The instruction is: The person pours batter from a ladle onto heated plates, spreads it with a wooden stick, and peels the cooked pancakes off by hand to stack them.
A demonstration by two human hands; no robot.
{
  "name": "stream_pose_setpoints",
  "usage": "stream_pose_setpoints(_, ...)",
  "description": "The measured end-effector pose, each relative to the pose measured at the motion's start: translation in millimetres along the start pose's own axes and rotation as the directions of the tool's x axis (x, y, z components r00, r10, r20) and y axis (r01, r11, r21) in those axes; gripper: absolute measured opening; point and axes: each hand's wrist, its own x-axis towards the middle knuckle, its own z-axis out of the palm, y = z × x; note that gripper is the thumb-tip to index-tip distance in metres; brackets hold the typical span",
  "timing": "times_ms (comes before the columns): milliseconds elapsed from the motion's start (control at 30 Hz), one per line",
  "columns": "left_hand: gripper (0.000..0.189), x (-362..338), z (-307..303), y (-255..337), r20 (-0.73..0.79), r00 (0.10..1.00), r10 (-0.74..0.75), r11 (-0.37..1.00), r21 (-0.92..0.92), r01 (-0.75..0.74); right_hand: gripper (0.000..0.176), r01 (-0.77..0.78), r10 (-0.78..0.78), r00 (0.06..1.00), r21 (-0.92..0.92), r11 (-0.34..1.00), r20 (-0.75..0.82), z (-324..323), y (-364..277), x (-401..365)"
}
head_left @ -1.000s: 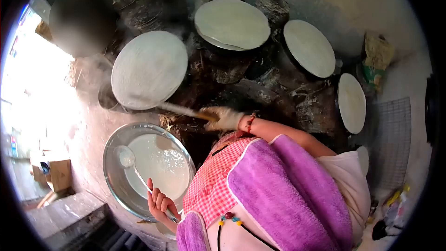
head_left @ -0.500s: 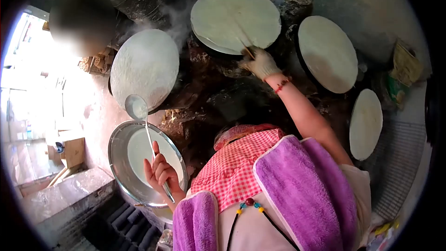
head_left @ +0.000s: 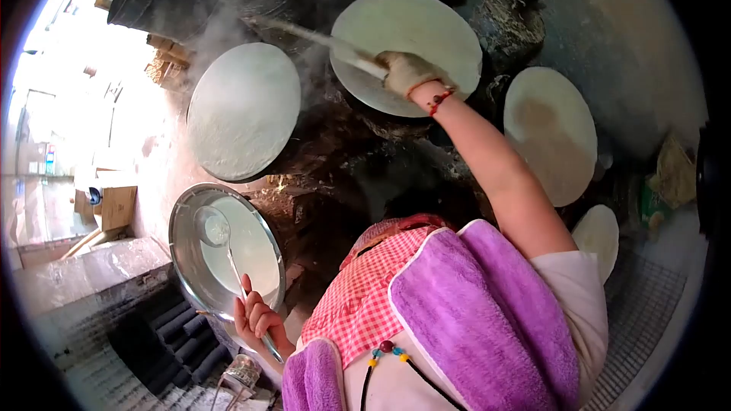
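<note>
My left hand [head_left: 260, 321] is closed on the handle of a metal ladle [head_left: 214, 228], whose bowl hangs over the white liquid in a large steel basin [head_left: 176, 251]. My right hand [head_left: 410, 74], in a pale glove, grips a light stick [head_left: 324, 39] that points up and to the left, blurred. The hand is over the front part of a round griddle covered in a white layer [head_left: 407, 27] at the top centre. To the left, steam rises by another round white layer [head_left: 244, 110].
Further round white layers lie at the right [head_left: 552, 137] and lower right [head_left: 598, 240]. A sooty pot [head_left: 509, 27] stands behind. Dark cylindrical briquettes [head_left: 179, 342] are at the lower left, near a cardboard box [head_left: 116, 205].
My right hand has moved up over the griddle, and the stick now points left. The ladle has moved from near the left griddle to over the basin. The view has shifted.
</note>
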Motion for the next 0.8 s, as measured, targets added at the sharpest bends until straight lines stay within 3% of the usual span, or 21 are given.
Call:
stream_pose_setpoints(33, 0.049, -0.6, -0.8, -0.5, 0.008, 1.000, -0.016, 1.000, -0.021, 0.016, 0.051, -0.021, 0.021, 1.000, 0.040, 0.999, 0.020, -16.0, 0.7, 1.0)
stream_pose_setpoints(100, 0.049, -3.4, -2.2, -3.0, 0.010, 0.999, -0.033, 0.996, -0.078, 0.033, 0.058, 0.077, -0.070, 0.993, 0.070, 0.995, -0.098, -39.0, 13.5, 5.9)
stream_pose_setpoints(133, 0.051, -2.6, -6.1, -5.4, 0.052, 0.998, -0.033, 0.993, -0.116, 0.039, 0.054, 0.139, -0.122, 0.971, 0.074, 0.987, -0.205, -33.5, 39.7, 20.3)
stream_pose_setpoints(167, 0.051, -1.2, -8.5, -10.3, 0.082, 0.996, -0.023, 0.988, -0.148, 0.035, 0.053, 0.025, -0.050, 0.983, -0.143, 0.989, -0.178, -51.4, 44.2, 20.6)
stream_pose_setpoints(233, 0.047, -1.0, -8.5, -16.2, 0.098, 0.993, -0.063, 0.954, -0.288, 0.089, 0.063, 0.050, -0.069, 0.982, -0.110, 0.993, -0.173, -74.9, 37.6, 12.6)
stream_pose_setpoints(267, 0.045, -2.1, -15.9, -12.1, 0.108, 0.991, -0.082, 0.951, -0.289, 0.110, 0.069, 0.098, -0.098, 0.987, -0.002, 0.995, -0.125, -76.3, 77.9, 36.3)
stream_pose_setpoints(300, 0.042, -4.5, -21.5, -9.8, 0.111, 0.986, -0.121, 0.930, -0.333, 0.152, 0.069, 0.087, -0.090, 0.989, -0.028, 0.996, -0.117, -83.1, 85.8, 49.3)
stream_pose_setpoints(400, 0.046, 2.3, -39.9, -6.3, 0.075, 0.994, -0.084, 0.934, -0.340, 0.105, 0.069, -0.105, 0.092, 0.990, -0.126, 0.986, -0.110, -108.1, 70.9, 64.2)
stream_pose_setpoints(500, 0.041, -13.3, -59.4, 15.1, 0.040, 0.992, -0.119, 0.941, -0.314, 0.125, 0.057, 0.038, -0.016, 0.994, 0.198, 0.979, -0.111, -124.2, 104.8, 80.6)
stream_pose_setpoints(567, 0.037, -16.4, -70.0, 34.7, 0.005, 0.989, -0.146, 0.947, -0.289, 0.141, 0.046, 0.090, -0.042, 0.988, 0.332, 0.939, -0.150, -130.4, 91.7, 78.7)
stream_pose_setpoints(667, 0.028, -19.3, -81.3, 67.1, -0.126, 0.979, -0.162, 0.976, -0.170, 0.139, 0.044, 0.050, -0.067, 0.939, -0.060, 0.997, -0.336, -156.2, 57.0, 69.2)
stream_pose_setpoints(700, 0.027, -21.1, -85.2, 78.4, -0.167, 0.974, -0.155, 0.982, -0.132, 0.134, 0.044, 0.056, -0.074, 0.927, -0.060, 0.997, -0.368, -161.3, 27.4, 56.2)
stream_pose_setpoints(733, 0.025, -23.3, -105.8, 96.4, -0.029, 0.973, -0.228, 0.960, -0.175, 0.220, 0.045, -0.122, -0.011, 0.917, -0.305, 0.944, -0.399, -168.6, -14.8, 33.9)
stream_pose_setpoints(767, 0.025, -26.1, -105.9, 110.8, -0.086, 0.974, -0.211, 0.973, -0.113, 0.201, 0.045, -0.311, 0.059, 0.883, -0.487, 0.816, -0.466, -178.3, -46.4, 19.4)
stream_pose_setpoints(800, 0.027, -28.9, -109.5, 126.3, -0.133, 0.967, -0.216, 0.974, -0.094, 0.205, 0.042, -0.026, -0.067, 0.919, -0.232, 0.972, -0.388, -190.5, -12.1, 34.5)
